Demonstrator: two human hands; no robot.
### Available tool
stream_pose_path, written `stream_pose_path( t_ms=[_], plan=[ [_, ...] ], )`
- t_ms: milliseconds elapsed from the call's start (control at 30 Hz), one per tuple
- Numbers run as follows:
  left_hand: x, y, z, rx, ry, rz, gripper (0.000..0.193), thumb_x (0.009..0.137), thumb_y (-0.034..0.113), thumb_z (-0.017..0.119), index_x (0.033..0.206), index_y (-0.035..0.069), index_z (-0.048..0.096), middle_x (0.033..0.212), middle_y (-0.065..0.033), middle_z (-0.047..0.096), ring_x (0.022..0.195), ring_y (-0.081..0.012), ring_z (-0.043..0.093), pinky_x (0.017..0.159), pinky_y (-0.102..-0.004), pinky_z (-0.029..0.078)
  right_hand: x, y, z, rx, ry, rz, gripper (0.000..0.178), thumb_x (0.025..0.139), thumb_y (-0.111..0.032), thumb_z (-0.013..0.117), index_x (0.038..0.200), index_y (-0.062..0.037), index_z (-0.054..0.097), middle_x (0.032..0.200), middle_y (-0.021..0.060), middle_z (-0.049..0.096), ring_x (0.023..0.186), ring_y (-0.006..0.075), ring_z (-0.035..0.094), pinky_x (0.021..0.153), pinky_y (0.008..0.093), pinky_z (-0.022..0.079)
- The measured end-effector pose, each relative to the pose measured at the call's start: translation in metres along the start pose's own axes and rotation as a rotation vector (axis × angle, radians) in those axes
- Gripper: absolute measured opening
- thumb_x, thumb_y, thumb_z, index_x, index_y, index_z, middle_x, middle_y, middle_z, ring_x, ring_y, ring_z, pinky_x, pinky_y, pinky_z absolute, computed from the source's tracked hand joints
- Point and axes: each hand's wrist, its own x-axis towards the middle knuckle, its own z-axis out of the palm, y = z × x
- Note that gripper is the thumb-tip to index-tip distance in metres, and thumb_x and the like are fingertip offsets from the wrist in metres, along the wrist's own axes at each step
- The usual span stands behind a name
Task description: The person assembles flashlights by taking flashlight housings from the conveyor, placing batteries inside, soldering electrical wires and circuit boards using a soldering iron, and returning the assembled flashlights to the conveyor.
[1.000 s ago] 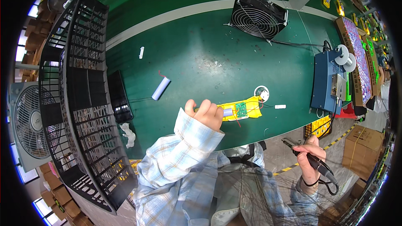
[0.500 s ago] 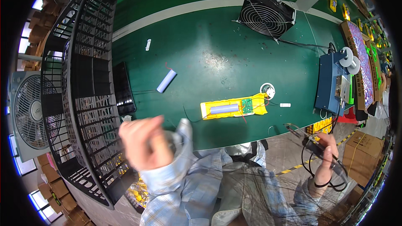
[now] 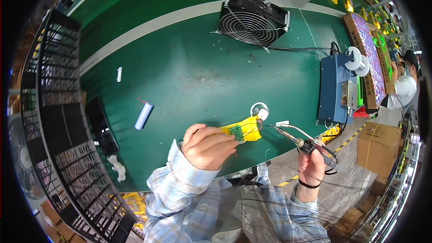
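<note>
My left hand lies over the left part of a yellow plastic casing, its fingers closed round it. A green circuit board shows beside my fingertips; the blue battery cell in the casing is hidden. Thin wires run from the board toward a round white part just beyond the casing. In my right hand is a soldering iron with a curved metal feed tube; its tip points left, close to the wires at the casing's right end.
A loose blue battery cell, a black tablet-like device and a black crate are to the left. A black fan stands at the back. At right are a blue machine with solder spools and, farther off, a person.
My left hand has come down from the left onto the yellow casing. The right hand has brought the soldering iron left toward the casing. The view has shifted, and a crumpled white thing shows at left.
</note>
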Motion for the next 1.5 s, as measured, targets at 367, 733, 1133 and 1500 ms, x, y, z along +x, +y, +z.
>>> stream_pose_path(
  t_ms=[367,733,1133,1500],
  plan=[
    [0.0,-0.024,0.016,-0.127,-0.089,0.083,0.024,0.054,0.032,0.075,0.073,0.021,0.065,0.09,0.0051,0.062,0.087,-0.0177,0.055,0.083,-0.039,0.037,0.005,0.005,0.018,-0.304,0.094,-0.173,0.039,0.072,-0.025,0.067,0.086,-0.0006,0.04,0.062,0.008,0.051,0.045,0.0103,0.044,0.041,0.0199,0.034],
    [-0.007,-0.016,0.024,0.051,-0.028,0.003,0.026,0.053,0.02,0.078,0.073,0.023,0.062,0.083,0.0082,0.057,0.076,-0.014,0.052,0.076,-0.0379,0.035,0.0,0.015,0.009,-0.358,0.002,-0.147,0.042,0.071,-0.023,0.072,0.082,-0.0052,0.036,0.056,0.0066,0.048,0.042,0.0098,0.047,0.039,0.0197,0.039],
    [-0.001,-0.011,0.025,0.035,-0.027,-0.168,0.019,0.054,0.015,0.076,0.068,0.021,0.065,0.078,0.008,0.059,0.071,-0.0129,0.052,0.075,-0.0359,0.035,-0.01,0.016,-0.018,-0.753,0.024,-0.147,0.043,0.063,-0.029,0.077,0.071,-0.0049,0.043,0.064,0.0087,0.055,0.052,0.0135,0.051,0.048,0.0237,0.04],
    [0.002,-0.01,0.025,0.022,-0.046,-0.192,0.018,0.053,0.011,0.074,0.066,0.017,0.063,0.075,0.0067,0.059,0.071,-0.0148,0.053,0.071,-0.0335,0.038,0.008,0.015,0.006,-0.745,-0.146,-0.23,0.034,0.06,-0.015,0.074,0.072,-0.0041,0.044,0.055,0.0101,0.057,0.043,0.014,0.054,0.042,0.0227,0.041]
  ],
)
